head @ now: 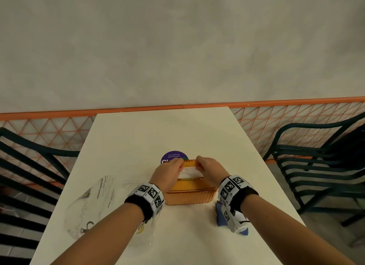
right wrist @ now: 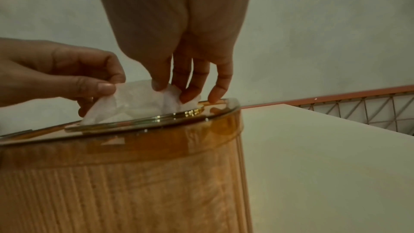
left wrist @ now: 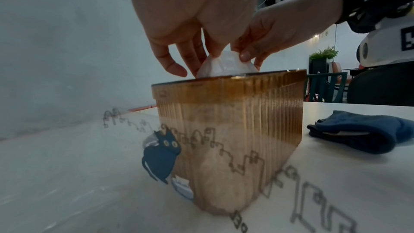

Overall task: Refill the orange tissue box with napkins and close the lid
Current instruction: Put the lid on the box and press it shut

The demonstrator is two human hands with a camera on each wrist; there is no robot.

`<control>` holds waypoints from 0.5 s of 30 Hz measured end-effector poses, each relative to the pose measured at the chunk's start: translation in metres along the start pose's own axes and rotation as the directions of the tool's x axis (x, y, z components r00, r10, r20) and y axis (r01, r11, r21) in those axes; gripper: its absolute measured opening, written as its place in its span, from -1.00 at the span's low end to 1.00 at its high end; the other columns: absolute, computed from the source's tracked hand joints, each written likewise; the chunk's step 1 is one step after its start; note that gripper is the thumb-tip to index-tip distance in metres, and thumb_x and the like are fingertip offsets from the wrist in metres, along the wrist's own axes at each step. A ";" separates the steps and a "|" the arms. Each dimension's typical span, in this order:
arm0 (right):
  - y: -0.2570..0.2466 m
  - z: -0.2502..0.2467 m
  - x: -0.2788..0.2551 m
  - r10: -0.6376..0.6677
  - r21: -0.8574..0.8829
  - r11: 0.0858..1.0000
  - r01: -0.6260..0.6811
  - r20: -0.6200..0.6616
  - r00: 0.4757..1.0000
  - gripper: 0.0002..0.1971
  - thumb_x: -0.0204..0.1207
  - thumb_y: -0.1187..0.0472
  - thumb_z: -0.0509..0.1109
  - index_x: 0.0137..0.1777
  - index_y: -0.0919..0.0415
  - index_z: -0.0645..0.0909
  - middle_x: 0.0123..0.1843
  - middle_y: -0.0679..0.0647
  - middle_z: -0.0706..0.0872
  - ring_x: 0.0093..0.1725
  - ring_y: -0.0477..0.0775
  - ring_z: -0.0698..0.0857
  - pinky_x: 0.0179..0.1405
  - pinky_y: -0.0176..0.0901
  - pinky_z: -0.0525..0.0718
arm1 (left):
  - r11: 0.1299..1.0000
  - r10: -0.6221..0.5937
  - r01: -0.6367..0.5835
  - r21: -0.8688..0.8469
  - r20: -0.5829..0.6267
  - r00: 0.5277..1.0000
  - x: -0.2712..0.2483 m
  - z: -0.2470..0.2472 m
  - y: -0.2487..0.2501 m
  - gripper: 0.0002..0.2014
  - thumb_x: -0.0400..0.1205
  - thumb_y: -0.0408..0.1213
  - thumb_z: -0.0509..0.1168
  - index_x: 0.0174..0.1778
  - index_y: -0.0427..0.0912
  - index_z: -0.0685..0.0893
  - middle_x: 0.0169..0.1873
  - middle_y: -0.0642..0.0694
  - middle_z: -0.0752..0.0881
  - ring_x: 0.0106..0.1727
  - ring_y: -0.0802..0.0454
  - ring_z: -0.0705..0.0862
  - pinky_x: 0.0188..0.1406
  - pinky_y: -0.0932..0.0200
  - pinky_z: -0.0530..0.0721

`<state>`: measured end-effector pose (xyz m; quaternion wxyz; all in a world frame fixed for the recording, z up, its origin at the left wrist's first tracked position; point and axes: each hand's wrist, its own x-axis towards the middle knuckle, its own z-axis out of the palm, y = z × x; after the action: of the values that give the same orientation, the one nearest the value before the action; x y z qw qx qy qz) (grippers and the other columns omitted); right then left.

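The orange ribbed tissue box (head: 188, 196) stands at the middle of the white table (head: 167, 130), its lid (right wrist: 156, 130) lying flat on top. A white napkin (head: 190, 171) pokes up through the gold-rimmed slot in the lid. My left hand (head: 180, 165) pinches the napkin's left end, and my right hand (head: 198, 165) pinches its right end. From the left wrist, the left hand (left wrist: 201, 59) and right hand (left wrist: 248, 58) meet on the napkin (left wrist: 225, 65) above the box (left wrist: 230, 130). From the right wrist, the right hand (right wrist: 172, 91) and left hand (right wrist: 98, 96) hold the crumpled napkin (right wrist: 134, 102).
A clear plastic napkin wrapper (head: 94, 203) printed with a cat lies left of the box. A folded blue cloth (left wrist: 363, 130) lies to the box's right, under my right wrist. A purple round sticker (head: 173, 156) sits behind the box. Dark chairs (head: 316, 166) flank the table.
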<state>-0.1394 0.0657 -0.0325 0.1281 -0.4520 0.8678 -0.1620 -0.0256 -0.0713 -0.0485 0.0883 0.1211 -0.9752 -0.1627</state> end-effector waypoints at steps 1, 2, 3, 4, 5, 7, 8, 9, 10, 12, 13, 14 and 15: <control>-0.001 -0.001 -0.001 0.013 -0.019 1.000 -0.013 0.003 1.000 -0.83 0.67 0.22 0.12 0.14 0.24 0.50 0.09 0.24 0.65 0.06 0.27 0.61 0.02 -0.05 0.51 | 1.000 -0.004 0.004 -0.009 0.004 1.000 0.000 -0.001 0.000 -0.79 0.75 -0.20 0.02 0.07 -0.17 0.52 -0.04 -0.10 0.70 -0.11 -0.14 0.68 -0.16 0.03 0.59; -0.001 -0.002 -0.002 0.018 -0.061 0.998 -0.017 0.022 1.000 -0.81 0.67 0.19 0.12 0.17 0.22 0.48 0.11 0.23 0.64 0.10 0.27 0.59 0.08 0.00 0.50 | 1.000 0.005 -0.005 -0.020 0.019 1.000 0.000 -0.003 -0.001 -0.80 0.74 -0.18 0.04 0.08 -0.17 0.52 -0.03 -0.09 0.71 -0.10 -0.13 0.69 -0.14 0.06 0.57; -0.001 -0.003 -0.003 0.016 -0.115 0.993 -0.010 0.050 0.999 -0.78 0.66 0.15 0.14 0.21 0.20 0.48 0.15 0.20 0.64 0.16 0.24 0.55 0.15 0.04 0.48 | 0.999 0.019 -0.018 -0.028 0.047 0.999 0.000 -0.005 -0.002 -0.80 0.72 -0.17 0.08 0.11 -0.17 0.53 -0.01 -0.08 0.72 -0.05 -0.11 0.70 -0.07 0.09 0.55; 0.000 -0.004 -0.004 0.010 -0.169 0.986 0.002 0.074 0.997 -0.76 0.64 0.12 0.16 0.23 0.18 0.48 0.19 0.16 0.64 0.23 0.21 0.50 0.21 0.08 0.45 | 0.999 0.030 -0.027 -0.026 0.086 0.996 -0.001 -0.006 -0.004 -0.80 0.71 -0.16 0.12 0.13 -0.16 0.54 0.04 -0.06 0.71 0.00 -0.10 0.69 0.02 0.11 0.53; 0.002 -0.004 -0.005 0.010 -0.207 0.978 0.010 0.096 0.995 -0.75 0.63 0.09 0.19 0.23 0.17 0.49 0.21 0.13 0.65 0.27 0.17 0.47 0.25 0.09 0.42 | 0.999 0.036 -0.034 -0.011 0.130 0.991 0.000 -0.007 -0.006 -0.79 0.70 -0.16 0.13 0.15 -0.16 0.55 0.08 -0.05 0.70 0.06 -0.09 0.67 0.11 0.09 0.50; 0.005 -0.005 -0.004 0.012 -0.255 0.967 0.019 0.119 0.993 -0.76 0.64 0.09 0.17 0.20 0.16 0.52 0.22 0.10 0.65 0.29 0.14 0.43 0.28 0.09 0.39 | 0.999 0.041 -0.046 0.021 0.182 0.982 0.001 -0.008 -0.011 -0.78 0.71 -0.19 0.11 0.17 -0.17 0.57 0.15 -0.06 0.66 0.11 -0.08 0.64 0.22 0.08 0.44; 0.006 -0.006 -0.004 0.012 -0.269 0.963 0.020 0.116 0.993 -0.77 0.65 0.11 0.14 0.18 0.17 0.53 0.21 0.10 0.66 0.28 0.14 0.43 0.26 0.08 0.39 | 0.999 0.043 -0.047 0.020 0.175 0.984 0.003 -0.008 -0.011 -0.77 0.72 -0.20 0.10 0.16 -0.17 0.58 0.15 -0.07 0.65 0.11 -0.08 0.64 0.24 0.08 0.43; 0.007 -0.006 -0.004 0.012 -0.269 0.963 0.016 0.105 0.994 -0.77 0.66 0.14 0.12 0.17 0.18 0.53 0.20 0.11 0.66 0.28 0.14 0.43 0.25 0.07 0.38 | 0.999 0.044 -0.045 0.006 0.152 0.987 0.004 -0.008 -0.012 -0.78 0.72 -0.21 0.10 0.15 -0.17 0.59 0.14 -0.07 0.65 0.11 -0.08 0.63 0.24 0.08 0.45; 0.007 -0.007 -0.003 0.014 -0.259 0.966 0.010 0.090 0.996 -0.77 0.67 0.15 0.10 0.18 0.19 0.52 0.18 0.12 0.67 0.28 0.15 0.43 0.24 0.07 0.38 | 0.999 0.046 -0.045 -0.012 0.122 0.991 0.005 -0.010 -0.010 -0.78 0.72 -0.20 0.11 0.14 -0.17 0.59 0.12 -0.07 0.65 0.11 -0.08 0.63 0.21 0.08 0.47; 0.006 -0.009 -0.003 0.014 -0.243 0.970 0.004 0.071 0.997 -0.77 0.67 0.14 0.10 0.21 0.18 0.50 0.20 0.11 0.65 0.29 0.15 0.44 0.24 0.08 0.39 | 0.999 0.039 -0.036 -0.028 0.115 0.993 0.008 -0.014 -0.009 -0.77 0.70 -0.15 0.14 0.15 -0.15 0.59 0.14 -0.05 0.65 0.15 -0.07 0.62 0.18 0.06 0.48; 0.007 -0.010 -0.003 0.013 -0.244 0.970 0.007 0.077 0.997 -0.76 0.66 0.11 0.13 0.23 0.16 0.49 0.23 0.10 0.64 0.30 0.15 0.44 0.25 0.09 0.41 | 1.000 0.017 -0.013 -0.024 0.162 0.987 0.008 -0.015 -0.009 -0.75 0.68 -0.10 0.18 0.18 -0.14 0.58 0.16 -0.04 0.64 0.19 -0.06 0.60 0.22 0.02 0.48; 0.007 -0.011 -0.004 0.014 -0.249 0.969 0.009 0.091 0.996 -0.74 0.64 0.07 0.17 0.25 0.14 0.49 0.26 0.08 0.61 0.31 0.14 0.44 0.26 0.09 0.42 | 1.000 -0.015 0.018 -0.013 0.223 0.975 0.008 -0.017 -0.011 -0.71 0.65 -0.06 0.22 0.19 -0.13 0.58 0.17 -0.04 0.63 0.21 -0.06 0.59 0.26 -0.02 0.47; 0.009 -0.012 -0.005 0.023 -0.253 0.967 0.004 0.106 0.994 -0.71 0.61 0.04 0.22 0.27 0.12 0.49 0.28 0.07 0.59 0.32 0.14 0.43 0.27 0.09 0.43 | 0.999 -0.047 0.048 0.002 0.277 0.960 0.008 -0.019 -0.015 -0.69 0.62 -0.04 0.26 0.18 -0.14 0.58 0.15 -0.05 0.62 0.21 -0.07 0.58 0.28 -0.05 0.47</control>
<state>-0.1480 0.0766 -0.0250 0.1168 -0.4686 0.8753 -0.0245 -0.0259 -0.0923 -0.0350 -0.0528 0.1204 -0.9744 -0.1824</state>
